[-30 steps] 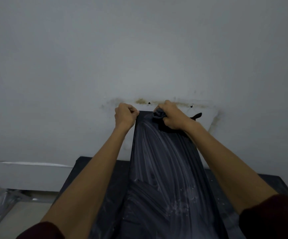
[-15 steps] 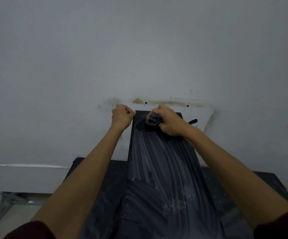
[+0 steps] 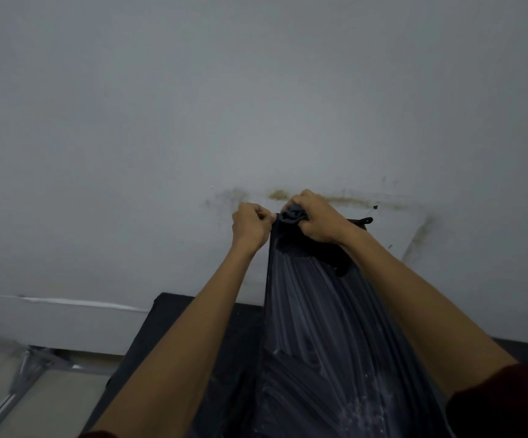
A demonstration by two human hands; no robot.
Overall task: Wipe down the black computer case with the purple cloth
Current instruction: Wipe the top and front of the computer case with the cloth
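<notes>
While the left grip (image 3: pixel 251 227) clasps the case (image 3: pixel 319 327) edge, the right grip (image 3: pixel 318 218) (far corner) clutches the cloth (image 3: pixel 291 214).

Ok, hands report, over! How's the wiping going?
Right hand grips bunched cloth atop computer case, far end. Left hand holds its far left corner. Dusty streaks nearer; nothing blocking.

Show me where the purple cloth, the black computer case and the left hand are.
purple cloth (image 3: pixel 292 214), head view, bunched fold at the case's far end.
black computer case (image 3: pixel 319 311), head view, middle of its streaked panel.
left hand (image 3: pixel 250 225), head view, back of the hand.
</notes>
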